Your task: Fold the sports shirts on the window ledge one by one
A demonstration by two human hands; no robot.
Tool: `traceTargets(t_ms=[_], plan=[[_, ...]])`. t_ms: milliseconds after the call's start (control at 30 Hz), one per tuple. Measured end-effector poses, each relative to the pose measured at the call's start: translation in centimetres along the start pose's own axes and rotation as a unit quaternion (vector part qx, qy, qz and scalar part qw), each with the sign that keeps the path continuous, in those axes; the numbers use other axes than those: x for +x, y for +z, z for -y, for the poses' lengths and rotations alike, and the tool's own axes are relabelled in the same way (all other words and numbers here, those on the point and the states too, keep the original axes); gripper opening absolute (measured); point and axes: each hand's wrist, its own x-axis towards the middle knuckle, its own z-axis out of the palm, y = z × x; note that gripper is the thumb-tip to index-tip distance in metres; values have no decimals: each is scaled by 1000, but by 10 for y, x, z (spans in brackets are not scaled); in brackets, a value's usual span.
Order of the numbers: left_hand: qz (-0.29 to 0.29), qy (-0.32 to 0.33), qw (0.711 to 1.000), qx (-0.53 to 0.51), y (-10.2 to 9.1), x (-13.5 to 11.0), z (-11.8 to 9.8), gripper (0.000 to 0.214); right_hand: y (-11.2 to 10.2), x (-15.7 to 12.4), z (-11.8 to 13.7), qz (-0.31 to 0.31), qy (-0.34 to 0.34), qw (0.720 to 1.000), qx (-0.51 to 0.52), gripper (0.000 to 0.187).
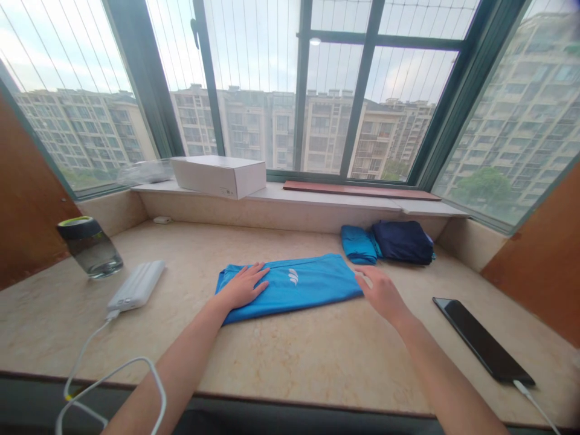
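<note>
A bright blue garment [312, 281] with a small white logo lies folded into a long flat strip on the stone sill. My left hand [244, 285] rests flat on its left part, fingers spread. At the strip's right end, my right hand [379, 291] has its fingers closed on the edge of the cloth; part of that grip is hidden by the hand itself. Just behind the right end sit a folded teal-blue garment [359, 244] and a folded navy garment [402, 241], side by side.
On the left stand a dark-lidded bottle [90, 248] and a white power bank [136, 285] with a looping cable [154, 374]. A phone [483, 338] lies plugged in at right. A white box [217, 175] and a reddish board [357, 191] occupy the raised ledge by the window.
</note>
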Motion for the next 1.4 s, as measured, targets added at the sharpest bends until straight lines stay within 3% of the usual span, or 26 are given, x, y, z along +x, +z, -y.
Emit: traceTargets(t_ms=[67,167,300,367,467,567,633,733,800,867,967,1100,1200,1300,1400], plan=[[-1,-16,1000,-2,0,-5,-2,62,11,1,11,63,-53,996,30,39],[1,-38,999,-8,-4,-19,-3,62,22,2,14,138,-55,989,-18,40],[-1,-38,999,-12,-13,-50,-2,55,26,7,11,116,-24,979,-166,34],[5,-22,1000,-18,-18,-67,-1,52,24,7,24,82,-26,979,-185,33],[15,17,999,-44,-23,-89,0,49,21,-4,72,73,-99,991,-59,34],[15,57,996,-63,-27,-104,-2,46,16,-30,138,128,-202,965,106,33],[8,76,996,-55,-30,-114,-6,42,10,-51,175,166,-246,945,138,34],[-9,96,995,-29,-34,-129,-21,33,1,-80,202,187,-227,951,96,26],[-17,107,994,-17,-36,-142,-37,27,-1,-97,203,160,-193,967,45,27],[-23,119,993,-7,-36,-156,-56,24,0,-112,197,118,-192,974,19,43],[-48,131,990,6,-31,-176,-83,37,4,-132,183,73,-272,959,26,71],[-80,141,986,39,-7,-194,-103,55,1,-148,163,9,-341,940,10,39],[-116,159,976,97,16,-200,-109,51,-12,-149,151,3,-365,931,15,39],[-149,184,962,133,27,-202,-114,43,-24,-144,141,8,-353,934,63,37],[-158,220,956,112,22,-202,-121,48,-32,-140,132,12,-296,946,133,30]])
